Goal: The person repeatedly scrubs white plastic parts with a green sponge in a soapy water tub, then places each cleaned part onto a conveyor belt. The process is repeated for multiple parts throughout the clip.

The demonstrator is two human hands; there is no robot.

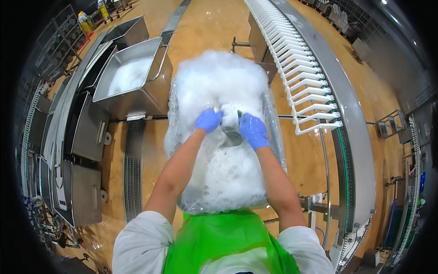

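White foam (219,73) heaps over a tub lined with clear plastic (276,132) in front of me. My left hand (209,120), in a blue glove, is closed at the foam's middle. Something pale shows at its fingertips, but suds hide what it is. Just to the right, my blue-gloved right hand (253,130) is closed on a small dark green pad (239,113), of which only an edge shows. Between and below the hands a patch of greyish water (232,137) opens in the suds.
A steel cart (132,102) with foam inside stands at the left, among more steel bins (86,192). On the right curves a conveyor with white plastic racks (310,82). A floor drain grate (133,169) runs along the wet tan floor. My green apron (219,242) touches the tub's near side.
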